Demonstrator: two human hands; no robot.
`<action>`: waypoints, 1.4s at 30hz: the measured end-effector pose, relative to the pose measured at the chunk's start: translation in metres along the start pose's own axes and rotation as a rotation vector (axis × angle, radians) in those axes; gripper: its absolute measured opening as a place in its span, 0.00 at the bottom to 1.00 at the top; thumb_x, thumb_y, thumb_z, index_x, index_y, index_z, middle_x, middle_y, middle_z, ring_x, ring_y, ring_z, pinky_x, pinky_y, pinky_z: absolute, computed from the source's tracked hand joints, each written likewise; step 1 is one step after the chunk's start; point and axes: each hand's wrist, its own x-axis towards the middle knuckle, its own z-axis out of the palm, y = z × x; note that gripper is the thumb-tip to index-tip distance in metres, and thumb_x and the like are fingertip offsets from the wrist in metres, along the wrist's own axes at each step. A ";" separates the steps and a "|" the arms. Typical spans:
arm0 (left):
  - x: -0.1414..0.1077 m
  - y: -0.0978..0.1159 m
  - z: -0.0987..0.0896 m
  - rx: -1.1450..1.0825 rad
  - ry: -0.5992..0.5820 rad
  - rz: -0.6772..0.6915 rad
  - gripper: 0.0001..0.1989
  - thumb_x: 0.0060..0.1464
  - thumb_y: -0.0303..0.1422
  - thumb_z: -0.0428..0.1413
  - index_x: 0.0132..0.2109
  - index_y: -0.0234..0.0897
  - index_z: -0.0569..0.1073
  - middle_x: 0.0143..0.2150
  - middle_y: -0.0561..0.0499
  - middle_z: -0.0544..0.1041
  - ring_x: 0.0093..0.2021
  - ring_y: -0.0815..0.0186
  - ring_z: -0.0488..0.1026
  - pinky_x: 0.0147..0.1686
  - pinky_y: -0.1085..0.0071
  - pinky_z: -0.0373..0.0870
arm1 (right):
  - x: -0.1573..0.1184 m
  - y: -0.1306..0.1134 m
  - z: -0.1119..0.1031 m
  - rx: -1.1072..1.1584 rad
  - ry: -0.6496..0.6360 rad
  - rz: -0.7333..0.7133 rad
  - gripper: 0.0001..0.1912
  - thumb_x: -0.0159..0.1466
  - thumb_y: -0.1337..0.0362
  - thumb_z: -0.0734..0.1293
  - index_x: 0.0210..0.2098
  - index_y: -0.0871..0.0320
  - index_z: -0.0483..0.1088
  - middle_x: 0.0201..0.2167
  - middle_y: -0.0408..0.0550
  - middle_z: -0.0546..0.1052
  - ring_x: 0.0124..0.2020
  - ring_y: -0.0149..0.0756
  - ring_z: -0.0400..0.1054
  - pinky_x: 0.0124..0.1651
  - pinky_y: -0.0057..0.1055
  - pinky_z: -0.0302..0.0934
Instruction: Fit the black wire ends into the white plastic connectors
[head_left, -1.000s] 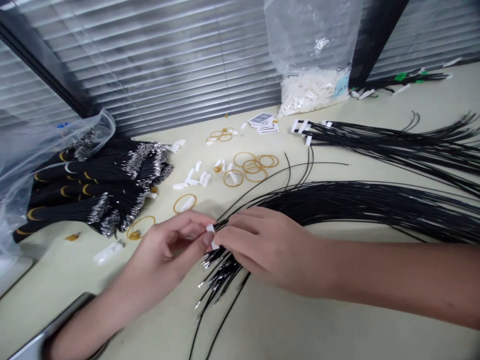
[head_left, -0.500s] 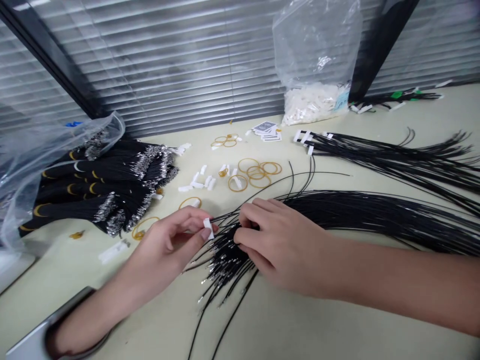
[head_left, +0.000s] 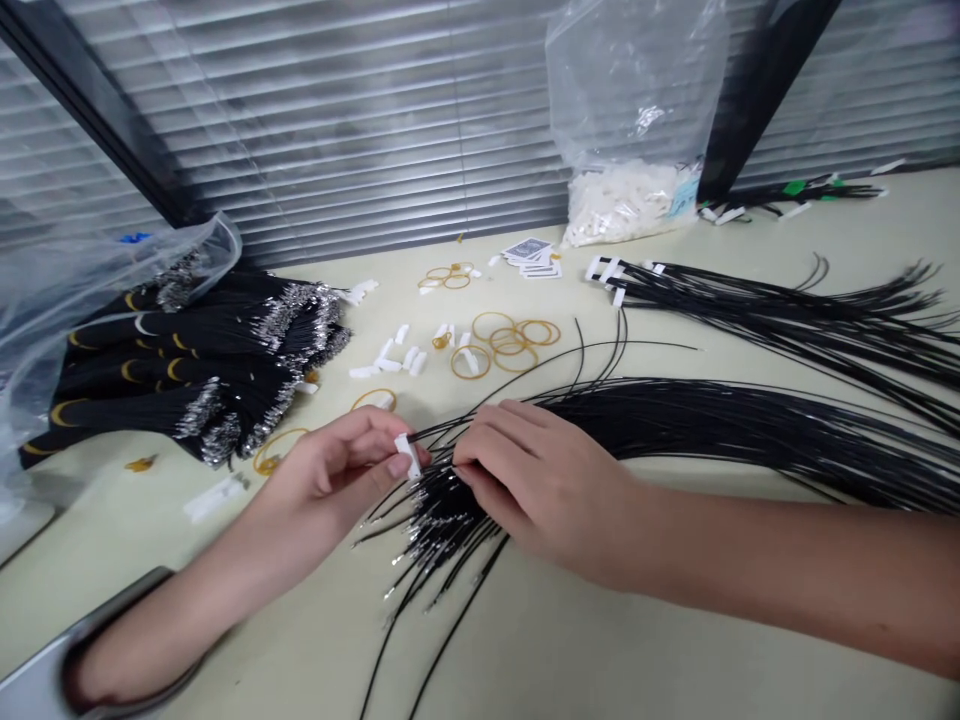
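So, the left hand [head_left: 326, 480] pinches a white plastic connector [head_left: 408, 456] between thumb and fingertips, just beside the silver-tipped ends of a black wire bundle [head_left: 675, 425] (fanned across the pale table [head_left: 225, 600]). The right hand [head_left: 547, 495] closes over those wires, fingers pressed together.

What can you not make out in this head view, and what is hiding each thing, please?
In the head view:
The wire ends under the right hand: hidden by that hand.
The white clip: partly hidden by the left hand.
The card stack: print too small.
The bag label: text too small.
The grey object: cut off by the lower edge.
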 end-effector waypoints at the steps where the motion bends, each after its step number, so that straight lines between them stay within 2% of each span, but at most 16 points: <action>1: 0.000 0.001 0.000 0.001 -0.003 -0.008 0.08 0.56 0.37 0.55 0.38 0.38 0.69 0.30 0.54 0.73 0.30 0.72 0.68 0.28 0.82 0.62 | 0.000 0.000 0.000 0.009 0.017 -0.003 0.10 0.65 0.72 0.57 0.30 0.66 0.68 0.27 0.48 0.67 0.29 0.31 0.56 0.35 0.29 0.55; 9: 0.002 0.000 0.000 -0.067 -0.013 -0.066 0.09 0.56 0.38 0.55 0.40 0.38 0.68 0.35 0.51 0.75 0.36 0.69 0.70 0.34 0.79 0.65 | 0.002 -0.001 -0.001 0.037 0.048 0.031 0.11 0.63 0.71 0.59 0.28 0.66 0.69 0.25 0.47 0.66 0.28 0.29 0.57 0.33 0.28 0.55; 16: 0.000 0.002 0.000 -0.029 -0.015 -0.054 0.08 0.55 0.38 0.56 0.38 0.39 0.69 0.30 0.54 0.73 0.33 0.71 0.68 0.30 0.80 0.63 | 0.000 -0.001 -0.002 0.014 -0.003 0.077 0.12 0.64 0.70 0.58 0.27 0.65 0.68 0.25 0.47 0.67 0.27 0.30 0.58 0.33 0.28 0.55; 25: -0.003 0.004 0.001 0.023 -0.051 -0.004 0.07 0.57 0.36 0.53 0.39 0.37 0.68 0.33 0.51 0.74 0.32 0.69 0.69 0.28 0.77 0.62 | 0.000 -0.001 0.002 -0.018 -0.045 0.068 0.13 0.66 0.70 0.56 0.29 0.65 0.69 0.26 0.47 0.69 0.27 0.31 0.60 0.33 0.30 0.54; 32: -0.005 0.005 0.002 0.034 -0.060 0.001 0.07 0.59 0.36 0.52 0.41 0.38 0.68 0.34 0.53 0.75 0.32 0.72 0.68 0.28 0.80 0.61 | 0.000 0.001 0.001 0.000 -0.045 0.038 0.11 0.65 0.70 0.58 0.29 0.65 0.69 0.24 0.45 0.68 0.26 0.30 0.58 0.32 0.30 0.51; 42: -0.006 0.005 0.006 0.090 -0.043 0.055 0.04 0.57 0.33 0.55 0.39 0.40 0.71 0.33 0.54 0.77 0.33 0.71 0.74 0.29 0.82 0.67 | -0.001 0.001 0.003 -0.029 -0.095 0.008 0.11 0.64 0.71 0.58 0.29 0.65 0.69 0.25 0.47 0.69 0.27 0.32 0.61 0.33 0.32 0.51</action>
